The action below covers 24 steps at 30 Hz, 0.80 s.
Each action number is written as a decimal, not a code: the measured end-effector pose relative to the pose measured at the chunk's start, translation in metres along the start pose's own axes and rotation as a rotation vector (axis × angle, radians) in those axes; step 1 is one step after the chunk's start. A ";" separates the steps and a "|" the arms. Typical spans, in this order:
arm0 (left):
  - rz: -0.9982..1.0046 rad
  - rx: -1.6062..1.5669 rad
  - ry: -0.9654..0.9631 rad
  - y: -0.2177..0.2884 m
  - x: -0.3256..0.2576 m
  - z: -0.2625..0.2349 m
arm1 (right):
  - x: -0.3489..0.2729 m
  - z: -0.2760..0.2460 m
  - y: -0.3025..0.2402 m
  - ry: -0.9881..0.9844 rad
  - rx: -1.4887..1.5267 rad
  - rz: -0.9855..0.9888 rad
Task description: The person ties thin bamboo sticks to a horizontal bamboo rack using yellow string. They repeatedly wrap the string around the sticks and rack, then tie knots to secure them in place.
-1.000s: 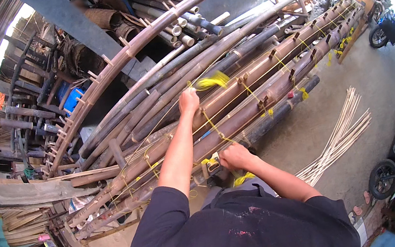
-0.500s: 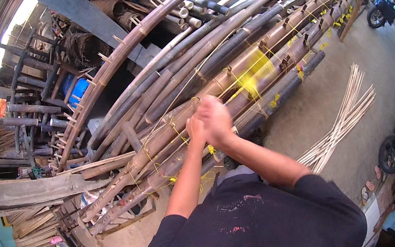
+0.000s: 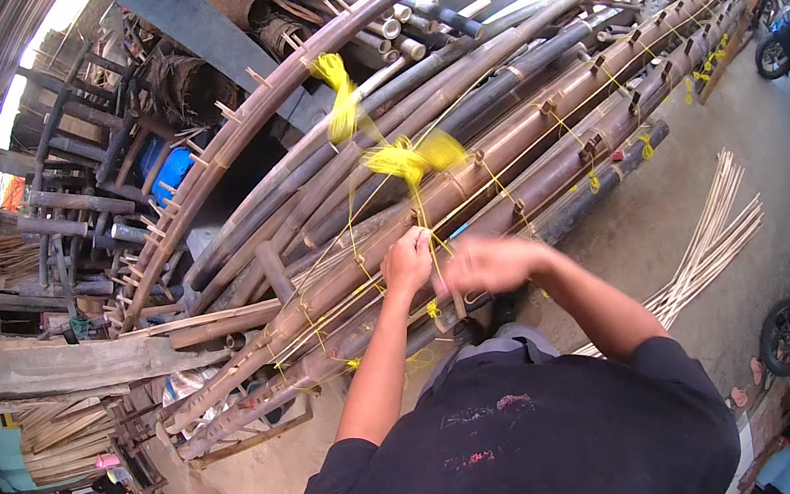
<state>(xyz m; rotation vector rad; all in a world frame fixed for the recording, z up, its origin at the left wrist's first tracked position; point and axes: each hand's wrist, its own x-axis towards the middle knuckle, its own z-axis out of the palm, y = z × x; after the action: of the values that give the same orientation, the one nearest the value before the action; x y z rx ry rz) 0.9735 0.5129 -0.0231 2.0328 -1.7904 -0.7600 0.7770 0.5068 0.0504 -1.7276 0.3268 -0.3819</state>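
- Yellow cord [image 3: 418,158] rising toward upper centre of frame, pinched in left hand [image 3: 407,263].
- Bamboo poles [image 3: 522,143] running lower left to upper right, beneath both hands.
- Right hand [image 3: 488,264] blurred; grip unclear.

Bundle of thin pale splints [image 3: 707,238] on the concrete floor [image 3: 668,178] at 3 o'clock; motorcycle wheel [image 3: 783,334] at 4 o'clock; weathered plank [image 3: 58,360] at 9 o'clock; blue container [image 3: 170,169], possibly a drum, at 10 o'clock; cut pipe ends [image 3: 403,18] at 12 o'clock.
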 end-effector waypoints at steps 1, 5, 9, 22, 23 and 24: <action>0.011 -0.027 0.009 0.001 0.001 0.001 | -0.013 0.024 0.037 -0.159 -0.031 0.225; 0.311 -0.429 0.110 -0.020 0.024 0.011 | -0.014 0.083 0.105 0.210 -0.277 0.205; 0.293 -0.694 0.212 0.047 0.062 -0.035 | -0.013 0.069 0.092 0.085 0.127 0.276; 0.041 -0.923 -0.237 -0.059 0.129 0.028 | 0.057 -0.014 0.027 0.511 1.034 -0.208; 0.042 -0.978 -0.290 -0.063 0.121 0.026 | 0.070 -0.031 0.036 0.480 0.667 0.029; 0.063 -0.939 -0.281 -0.066 0.108 0.026 | 0.084 -0.035 0.042 0.512 0.626 0.033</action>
<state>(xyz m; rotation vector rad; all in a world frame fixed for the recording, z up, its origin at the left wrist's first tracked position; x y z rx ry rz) 1.0191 0.4201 -0.1000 1.2719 -1.2128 -1.5493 0.8376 0.4330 0.0216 -0.9949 0.5365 -0.8107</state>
